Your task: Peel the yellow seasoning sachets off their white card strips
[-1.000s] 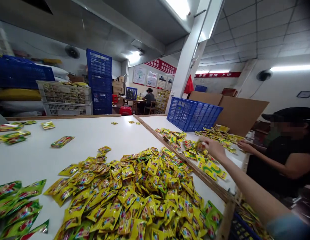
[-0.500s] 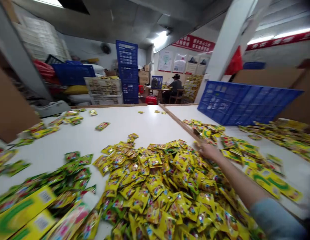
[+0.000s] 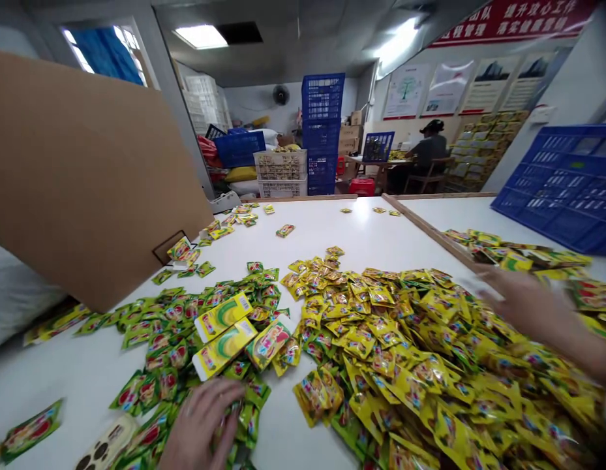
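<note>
My left hand (image 3: 205, 421) reaches in at the bottom, its fingers curled around a small green packet in the pile of green packets (image 3: 173, 313). Just beyond it, two yellow cartons (image 3: 227, 346) and a carton with a pink-and-white print (image 3: 269, 341) lie on that pile. A larger heap of yellow packets (image 3: 381, 339) spreads across the middle and right. Over its right side, by the wooden strip (image 3: 430, 232), hovers my right hand (image 3: 522, 297), smeared by motion; whether it holds anything is not visible.
Brown cardboard (image 3: 97, 176) stands at the left. Beyond the strip, a blue crate (image 3: 567, 186) rests behind yellow cartons (image 3: 515, 261). A phone-like object with dark round spots (image 3: 107, 447) lies at the lower left. Behind the white table (image 3: 332, 228), a person (image 3: 430, 153) sits near stacked crates.
The view has swung left, bringing more of the green pile and the cardboard into sight. My left hand has come into view at the green packets. My right hand is still near the wooden strip.
</note>
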`<control>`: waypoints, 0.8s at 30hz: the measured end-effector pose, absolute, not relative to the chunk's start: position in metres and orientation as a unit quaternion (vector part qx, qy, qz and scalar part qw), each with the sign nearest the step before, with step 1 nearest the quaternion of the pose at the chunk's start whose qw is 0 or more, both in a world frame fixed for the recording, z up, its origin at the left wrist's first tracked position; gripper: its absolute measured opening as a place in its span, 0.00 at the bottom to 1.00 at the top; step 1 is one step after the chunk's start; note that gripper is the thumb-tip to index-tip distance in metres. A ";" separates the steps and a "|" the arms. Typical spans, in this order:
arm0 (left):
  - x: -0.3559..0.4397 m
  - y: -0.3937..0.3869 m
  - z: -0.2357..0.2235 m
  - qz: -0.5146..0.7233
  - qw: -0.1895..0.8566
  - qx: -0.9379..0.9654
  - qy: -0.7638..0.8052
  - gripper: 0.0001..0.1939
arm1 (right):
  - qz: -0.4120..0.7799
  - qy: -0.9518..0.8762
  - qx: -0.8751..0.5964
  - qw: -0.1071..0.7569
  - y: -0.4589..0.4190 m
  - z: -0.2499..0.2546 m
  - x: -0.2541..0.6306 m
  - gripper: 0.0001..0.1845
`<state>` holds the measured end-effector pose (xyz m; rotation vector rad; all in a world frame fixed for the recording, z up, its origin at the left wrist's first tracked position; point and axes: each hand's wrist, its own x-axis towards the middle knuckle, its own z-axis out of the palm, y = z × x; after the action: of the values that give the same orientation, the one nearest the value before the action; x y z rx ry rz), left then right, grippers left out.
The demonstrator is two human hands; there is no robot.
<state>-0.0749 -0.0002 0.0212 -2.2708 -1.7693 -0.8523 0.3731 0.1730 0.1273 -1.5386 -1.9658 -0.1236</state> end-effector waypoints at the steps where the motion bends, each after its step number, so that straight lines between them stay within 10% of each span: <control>1: -0.077 0.013 0.030 -0.279 0.069 -0.753 -0.592 0.14 | -0.025 -0.783 -0.567 0.253 0.169 0.117 0.337 0.10; 8: -0.052 0.046 0.072 -0.270 -0.117 -0.760 -0.580 0.11 | 0.025 -0.931 -0.362 0.039 0.066 0.023 0.161 0.32; 11: -0.063 0.023 0.063 -0.267 -0.181 -0.748 -0.579 0.11 | 0.022 -0.919 -0.392 0.036 0.044 -0.001 0.159 0.25; 18: -0.070 -0.025 0.032 -0.086 -0.259 -0.790 -0.549 0.20 | 0.230 -0.812 -0.460 0.278 0.025 0.011 0.178 0.18; 24: -0.068 -0.015 0.031 -0.144 -0.279 -0.769 -0.556 0.07 | 0.609 -0.518 -0.424 0.426 -0.012 0.006 0.159 0.12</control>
<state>-0.0684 -0.0152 0.0307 -2.9713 -2.1468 -0.5567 0.1586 -0.0116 0.0065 -1.0608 -1.2951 1.5220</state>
